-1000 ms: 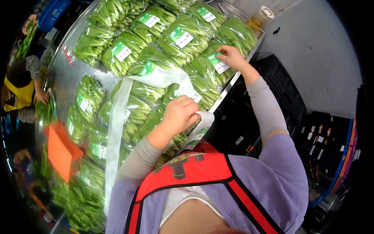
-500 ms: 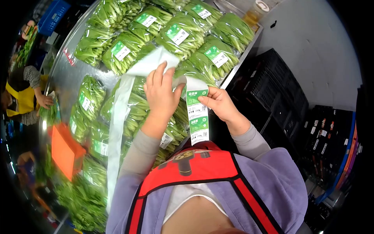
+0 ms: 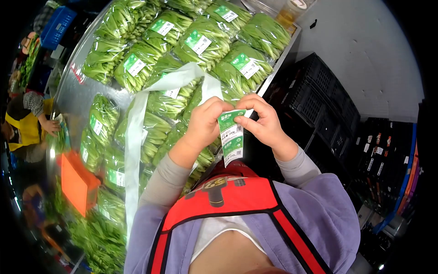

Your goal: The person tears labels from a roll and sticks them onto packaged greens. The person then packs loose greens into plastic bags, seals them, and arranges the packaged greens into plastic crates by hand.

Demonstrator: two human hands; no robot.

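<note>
My left hand (image 3: 204, 123) pinches the label strip at its upper left edge. My right hand (image 3: 262, 122) grips the same strip from the right, its thumb on the printed face. Green and white labels (image 3: 232, 137) hang between the two hands, above the red apron. From there a pale backing strip (image 3: 134, 137) loops over the packs and runs down the left side. Bagged leafy greens (image 3: 200, 43) lie in rows on the metal table, several with green and white labels. One labelled pack (image 3: 244, 64) lies just beyond my right hand.
An orange bin (image 3: 78, 182) stands at the left beside loose greens (image 3: 98, 239). A co-worker in yellow (image 3: 25, 130) handles greens at the far left. Black crates (image 3: 315, 100) are stacked right of the table edge. A jar (image 3: 289, 13) stands at the far corner.
My right hand came back from a labelled pack to the label strip. My left hand, raised with fingers spread half a second ago, has come down and closed on the strip beside my right.
</note>
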